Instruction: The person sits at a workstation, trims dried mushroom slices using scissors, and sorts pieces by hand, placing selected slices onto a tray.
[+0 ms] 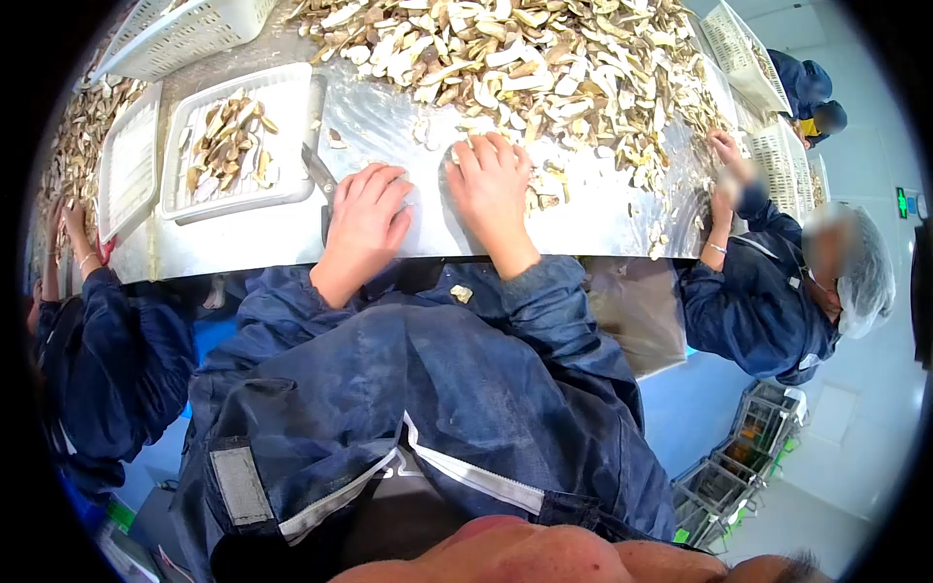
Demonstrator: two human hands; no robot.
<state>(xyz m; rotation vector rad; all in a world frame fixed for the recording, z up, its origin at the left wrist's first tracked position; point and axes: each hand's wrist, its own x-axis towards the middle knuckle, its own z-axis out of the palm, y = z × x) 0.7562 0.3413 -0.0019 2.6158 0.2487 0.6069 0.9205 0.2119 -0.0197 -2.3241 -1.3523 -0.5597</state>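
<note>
My left hand (pixel 364 228) rests on the metal table (pixel 253 233) near its front edge, fingers slightly spread, with nothing visible in it. Just left of it lies a knife (pixel 318 173), next to a white tray (pixel 290 175) holding several sliced mushroom pieces (pixel 231 141). My right hand (pixel 489 189) lies palm down at the near edge of a large pile of sliced mushrooms (pixel 544 68). Its fingertips touch the table beside some slices; whether anything is under them is hidden. A small pale piece (pixel 462 292) sits on my dark blue clothing below the table edge.
Another white tray (pixel 129 165) and a white basket (pixel 185 39) stand at the left. One co-worker (pixel 768 282) reaches over the table at the right, another (pixel 117 350) at the left. White baskets (pixel 743 58) line the far right side.
</note>
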